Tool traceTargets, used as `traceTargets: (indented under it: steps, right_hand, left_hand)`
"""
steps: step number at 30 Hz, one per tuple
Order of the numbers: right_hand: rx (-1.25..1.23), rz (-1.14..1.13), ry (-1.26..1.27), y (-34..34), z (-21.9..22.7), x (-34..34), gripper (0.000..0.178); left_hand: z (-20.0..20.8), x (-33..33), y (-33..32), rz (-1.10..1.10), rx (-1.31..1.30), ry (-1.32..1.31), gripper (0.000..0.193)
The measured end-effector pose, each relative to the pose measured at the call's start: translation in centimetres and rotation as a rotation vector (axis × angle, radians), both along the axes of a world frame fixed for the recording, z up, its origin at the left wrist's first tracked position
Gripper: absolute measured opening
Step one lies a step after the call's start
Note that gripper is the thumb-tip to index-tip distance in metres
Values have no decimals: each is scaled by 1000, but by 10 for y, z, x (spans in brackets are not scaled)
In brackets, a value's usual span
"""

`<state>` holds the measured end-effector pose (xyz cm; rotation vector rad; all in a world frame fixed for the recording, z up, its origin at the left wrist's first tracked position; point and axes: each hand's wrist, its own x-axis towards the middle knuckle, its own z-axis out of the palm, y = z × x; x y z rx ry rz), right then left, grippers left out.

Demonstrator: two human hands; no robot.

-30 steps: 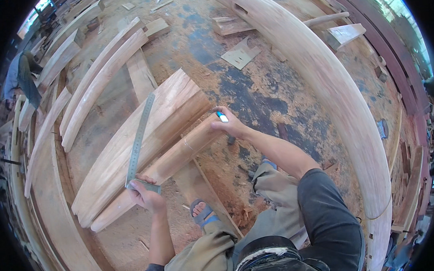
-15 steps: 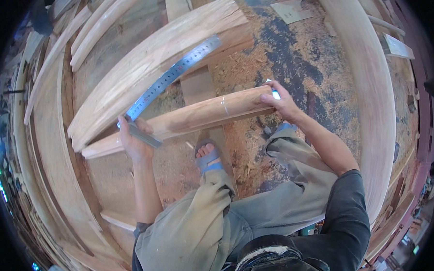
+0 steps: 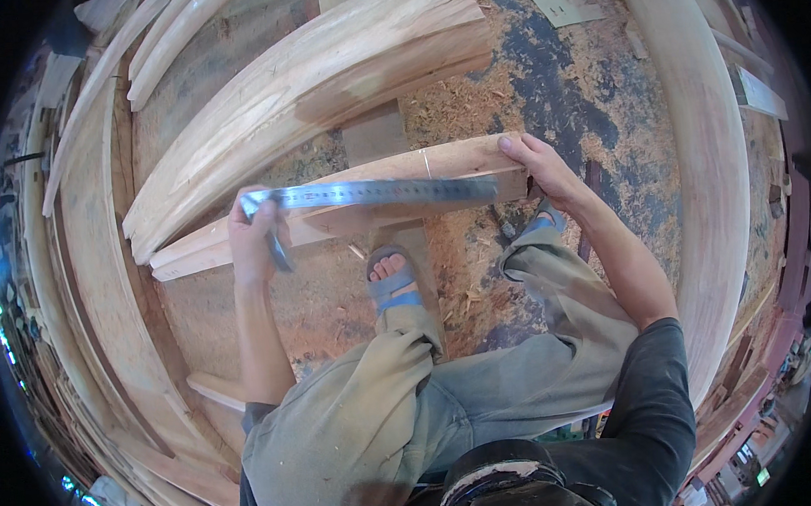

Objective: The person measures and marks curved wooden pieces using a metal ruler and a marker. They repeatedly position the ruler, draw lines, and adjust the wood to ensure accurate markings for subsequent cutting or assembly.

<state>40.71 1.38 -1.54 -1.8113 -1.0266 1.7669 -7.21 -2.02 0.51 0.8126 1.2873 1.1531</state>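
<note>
- Two hands at work in the head view, with the narrow wooden piece [image 3: 332,222] running between them and the larger curved block [image 3: 299,86] just above it.
- Room-wise, the gap between those two is tight at their left ends and widens rightward. Sawdusty floor [image 3: 543,84] separates the narrow piece's right end from the long pale timber [image 3: 705,168], well apart.
- A flat board [image 3: 373,137] passes under; the narrow piece sticks out past both its long edges. Can't tell if they touch.
- The narrow piece's long axis slants from lower left to upper right.
- The metal square [image 3: 376,193] has its blade nearly level, tip near the piece's right end, short leg angling down. Blade's blurry, contact unclear.
- Left hand [image 3: 258,225]: fingers wrapped round the square's corner.
- Right hand [image 3: 547,167]: thumb at the piece's right end, other fingers partly hidden, so can't tell if it's gripping.
</note>
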Motion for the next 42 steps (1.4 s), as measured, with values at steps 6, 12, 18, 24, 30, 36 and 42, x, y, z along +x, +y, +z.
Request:
traceTargets:
  steps: [6,12,18,24,30,36,42]
  right_hand:
    - [-232,49,-31,11,4,3,83]
    - [-111,81,-239,20,-4,20,84]
    - [231,-17,-278,24,4,19,84]
    - [523,-28,-154,13,19,-18,59]
    - [720,48,40,7,27,-48,49]
    - [698,132,-45,-8,18,-80,21]
    - [875,294,-246,-8,16,-88,18]
  left_hand:
    - [22,37,51,-493,-58,292,39]
    - [-7,94,102,-856,111,597,61]
    - [-53,122,73,-675,466,928,64]
    - [-74,113,47,-572,733,1102,52]
    - [-72,120,45,-568,728,1065,53]
    - [-71,126,42,-520,742,1106,52]
    - [-73,128,44,-484,800,1124,51]
